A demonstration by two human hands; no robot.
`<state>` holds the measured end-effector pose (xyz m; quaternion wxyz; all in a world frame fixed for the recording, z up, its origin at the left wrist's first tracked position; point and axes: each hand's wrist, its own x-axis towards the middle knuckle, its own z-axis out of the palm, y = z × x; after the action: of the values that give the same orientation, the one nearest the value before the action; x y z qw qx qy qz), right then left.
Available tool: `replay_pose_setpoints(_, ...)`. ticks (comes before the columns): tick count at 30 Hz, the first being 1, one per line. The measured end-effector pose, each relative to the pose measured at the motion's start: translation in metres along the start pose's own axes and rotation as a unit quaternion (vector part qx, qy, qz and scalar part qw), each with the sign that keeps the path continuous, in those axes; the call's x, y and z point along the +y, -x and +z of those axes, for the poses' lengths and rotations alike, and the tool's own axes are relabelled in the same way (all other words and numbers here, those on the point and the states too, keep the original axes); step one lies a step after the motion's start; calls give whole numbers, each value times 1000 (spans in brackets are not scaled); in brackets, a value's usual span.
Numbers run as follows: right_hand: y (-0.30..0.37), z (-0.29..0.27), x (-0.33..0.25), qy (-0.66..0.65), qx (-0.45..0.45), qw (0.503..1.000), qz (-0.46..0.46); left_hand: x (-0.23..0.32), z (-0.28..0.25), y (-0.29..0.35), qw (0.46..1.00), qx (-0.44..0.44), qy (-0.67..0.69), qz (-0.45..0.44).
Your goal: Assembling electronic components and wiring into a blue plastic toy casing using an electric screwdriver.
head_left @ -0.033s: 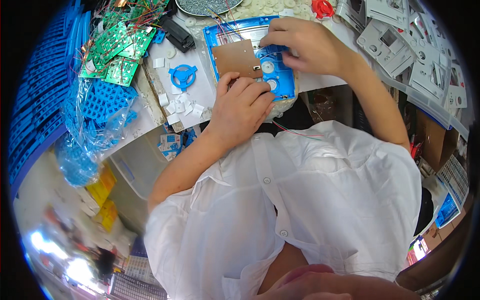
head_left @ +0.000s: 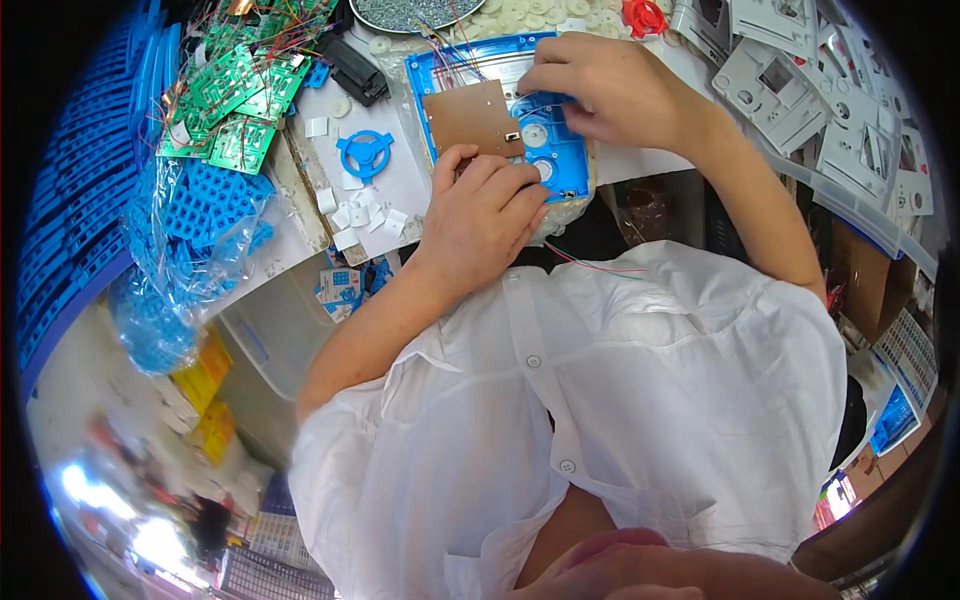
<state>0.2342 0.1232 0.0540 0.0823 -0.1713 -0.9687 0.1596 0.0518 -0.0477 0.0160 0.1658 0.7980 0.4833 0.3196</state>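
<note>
A blue plastic case [head_left: 568, 168] lies open on the bench in front of me, with white round parts inside and thin coloured wires at its far end. A brown circuit board [head_left: 472, 118] rests tilted over the case's left half. My left hand [head_left: 480, 215] curls over the near edge of the case, fingertips at the board's lower corner. My right hand [head_left: 610, 90] reaches in from the right and pinches the far right rim of the case; what is under its fingertips is hidden.
Green circuit boards [head_left: 235, 100] with wires pile up at the far left, above a clear bag of blue grids [head_left: 200, 210]. A blue wheel-shaped part [head_left: 364, 152] and small white squares [head_left: 350, 210] lie on white paper. Grey-white plastic panels [head_left: 800, 90] fill the right side.
</note>
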Motion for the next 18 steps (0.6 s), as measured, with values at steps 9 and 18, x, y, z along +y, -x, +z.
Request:
replay_pose_setpoints(9, 14, 17, -15, 91, 59, 994, -6, 1, 0, -2, 1000, -2, 10, -8)
replay_pose_setpoints(18, 28, 9, -36, -160, 92, 981, 54, 2, 3, -12, 984, 103, 88, -117)
